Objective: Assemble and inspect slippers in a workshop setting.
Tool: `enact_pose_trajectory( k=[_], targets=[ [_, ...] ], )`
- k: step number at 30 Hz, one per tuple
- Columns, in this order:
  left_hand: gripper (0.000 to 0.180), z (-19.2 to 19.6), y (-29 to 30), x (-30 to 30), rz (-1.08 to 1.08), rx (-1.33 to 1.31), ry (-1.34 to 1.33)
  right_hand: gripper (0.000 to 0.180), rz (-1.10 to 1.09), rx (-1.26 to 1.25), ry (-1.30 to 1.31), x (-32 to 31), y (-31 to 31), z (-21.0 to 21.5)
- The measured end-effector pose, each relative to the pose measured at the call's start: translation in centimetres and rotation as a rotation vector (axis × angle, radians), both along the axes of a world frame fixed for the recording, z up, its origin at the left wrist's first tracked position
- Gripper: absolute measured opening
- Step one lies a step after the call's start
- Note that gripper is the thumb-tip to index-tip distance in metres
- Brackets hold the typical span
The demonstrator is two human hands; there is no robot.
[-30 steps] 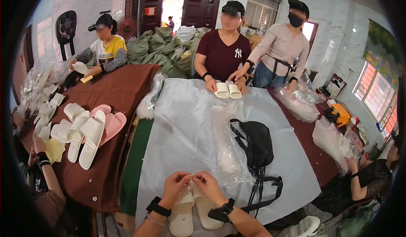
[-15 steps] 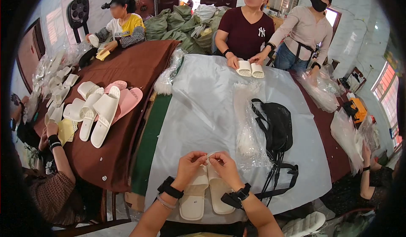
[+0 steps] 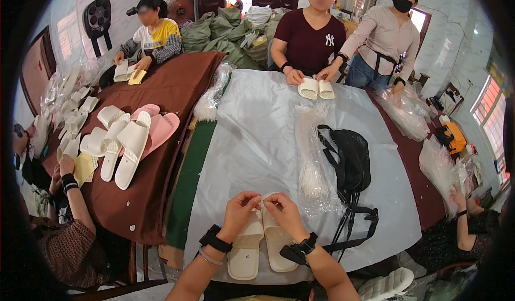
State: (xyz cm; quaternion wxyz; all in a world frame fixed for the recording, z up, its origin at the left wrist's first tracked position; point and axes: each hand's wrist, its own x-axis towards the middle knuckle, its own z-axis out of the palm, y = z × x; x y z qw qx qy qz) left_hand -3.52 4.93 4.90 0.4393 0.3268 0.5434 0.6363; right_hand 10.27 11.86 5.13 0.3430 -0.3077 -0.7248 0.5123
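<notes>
A pair of cream slippers lies side by side at the near edge of the pale grey cloth, the left slipper [image 3: 243, 263] and the right slipper [image 3: 281, 254] with their heels toward me. Over their far ends, my left hand [image 3: 241, 212] is closed in a pinch. My right hand [image 3: 282, 212] pinches close beside it, fingertips nearly touching. Whatever is between the fingers is too small to make out. My hands partly cover the slippers' toe ends, and dark bands circle both wrists.
Right of my hands lie a plastic-wrapped bundle of thin clear strands [image 3: 314, 172] and a black bag [image 3: 351, 159] with trailing straps. White slippers [image 3: 132, 148] and pink slippers [image 3: 163, 132] pile on the brown cloth. Co-workers sit and stand around; one handles another cream pair [image 3: 308, 89].
My hands hold nearly the same pinch above the slippers. At the far left, a co-worker has brought a white slipper down toward the brown cloth.
</notes>
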Motion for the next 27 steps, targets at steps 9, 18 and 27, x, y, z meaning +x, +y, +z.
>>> enact_pose_trajectory(
  k=[9, 18, 27],
  targets=[
    [0.017, 0.03, -0.07, 0.13, 0.003, 0.062, -0.015, 0.009, -0.002, -0.033, 0.016, 0.00, 0.07, -0.30],
    [0.017, 0.24, -0.17, 0.11, -0.042, 0.021, 0.078, 0.009, 0.005, -0.032, -0.016, -0.03, 0.14, -0.41],
    [0.018, -0.19, -0.04, 0.10, -0.055, -0.026, 0.122, 0.009, 0.006, -0.060, -0.006, -0.06, 0.12, -0.69]
  ],
)
